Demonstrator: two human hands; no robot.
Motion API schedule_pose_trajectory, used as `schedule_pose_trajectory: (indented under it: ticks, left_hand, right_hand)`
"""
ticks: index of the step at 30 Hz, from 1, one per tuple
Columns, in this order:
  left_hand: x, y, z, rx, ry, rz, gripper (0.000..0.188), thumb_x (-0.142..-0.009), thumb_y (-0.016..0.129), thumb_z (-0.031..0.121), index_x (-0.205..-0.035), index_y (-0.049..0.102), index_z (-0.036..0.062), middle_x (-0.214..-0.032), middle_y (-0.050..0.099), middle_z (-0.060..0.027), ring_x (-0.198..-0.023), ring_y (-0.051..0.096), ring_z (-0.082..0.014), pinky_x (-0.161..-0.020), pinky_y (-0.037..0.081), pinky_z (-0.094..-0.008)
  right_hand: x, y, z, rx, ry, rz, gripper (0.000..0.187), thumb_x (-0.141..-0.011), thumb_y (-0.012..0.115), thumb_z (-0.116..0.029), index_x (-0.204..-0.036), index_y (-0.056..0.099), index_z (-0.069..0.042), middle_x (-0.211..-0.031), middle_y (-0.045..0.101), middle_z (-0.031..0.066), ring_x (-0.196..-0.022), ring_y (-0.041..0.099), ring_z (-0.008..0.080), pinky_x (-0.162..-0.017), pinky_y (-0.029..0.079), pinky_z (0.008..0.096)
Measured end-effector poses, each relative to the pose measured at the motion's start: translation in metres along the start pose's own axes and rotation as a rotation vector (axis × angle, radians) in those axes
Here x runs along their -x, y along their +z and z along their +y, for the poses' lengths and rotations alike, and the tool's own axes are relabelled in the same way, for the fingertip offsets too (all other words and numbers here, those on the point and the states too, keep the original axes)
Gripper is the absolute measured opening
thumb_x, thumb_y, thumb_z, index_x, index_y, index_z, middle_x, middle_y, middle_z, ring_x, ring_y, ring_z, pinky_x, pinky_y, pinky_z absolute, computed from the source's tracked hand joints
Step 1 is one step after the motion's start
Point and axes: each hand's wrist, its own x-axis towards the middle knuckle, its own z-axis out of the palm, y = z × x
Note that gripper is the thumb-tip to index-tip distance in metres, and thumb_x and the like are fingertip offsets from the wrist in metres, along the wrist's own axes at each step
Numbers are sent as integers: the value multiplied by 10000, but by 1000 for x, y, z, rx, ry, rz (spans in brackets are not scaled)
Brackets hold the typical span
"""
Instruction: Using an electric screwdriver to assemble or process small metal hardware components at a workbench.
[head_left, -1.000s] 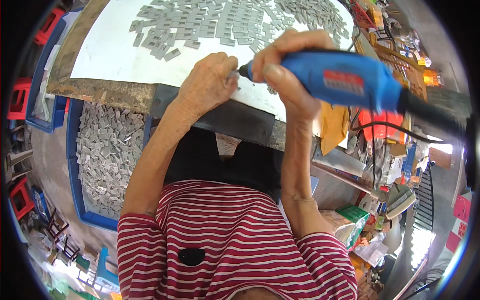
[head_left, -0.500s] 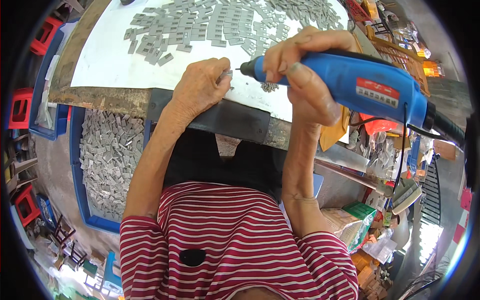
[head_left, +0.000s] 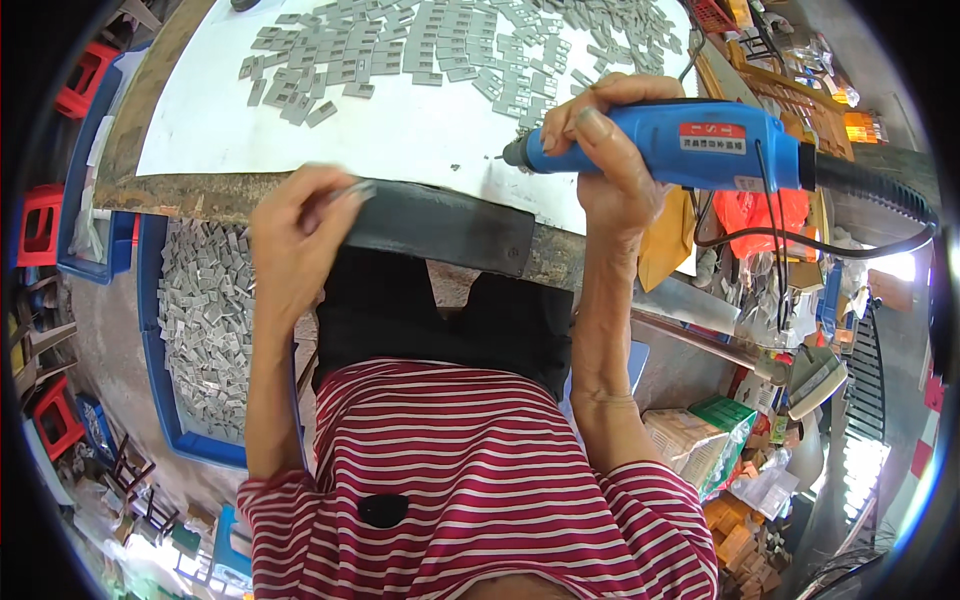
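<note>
My right hand is wrapped round a blue electric screwdriver, held level above the table with its thin bit pointing left. My left hand, smeared a little by motion, is at the table's front edge near the blue tub of parts. Between its thumb and forefinger is a small grey piece. Many flat grey rectangular pieces with dark slots lie in rows on the white sheet.
A black plate covers the table's front edge before me. At the lower left stands a blue tub full of grey pieces. The screwdriver's cable runs off to the right, past a red plastic bag and a tan envelope.
My left hand has moved left and toward me, away from the bit, with the small grey piece. The screwdriver has dropped slightly and tilted closer to level; its bit has shifted right.
</note>
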Motion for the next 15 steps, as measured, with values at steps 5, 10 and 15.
schedule_pose_trajectory:
  ticks: [5,10,15]
  left_hand:
    - [60,-74,-36,-246,-137,160,71,-798,614,64,-856,598,27,-745,517,37,-631,398,-41,-551,318,-180]
    - [114,-135,-86,-340,-421,234,56,-798,592,59,-851,587,40,-669,425,52,-593,349,-42,-529,284,-183]
    - [140,-160,-106,-437,-495,186,80,-811,574,74,-880,588,36,-646,421,43,-579,355,-49,-520,289,-188]
  right_hand:
    - [-2,4,6,-8,-10,-18,237,-715,558,13,-929,457,9,-618,510,139,-512,511,220,-547,453,369]
    - [-7,5,9,-16,-17,-46,231,-717,563,14,-923,458,13,-628,520,143,-514,516,221,-555,456,371]
    - [-5,5,9,-8,17,-15,214,-727,548,4,-920,459,23,-637,521,142,-517,516,222,-563,457,367]
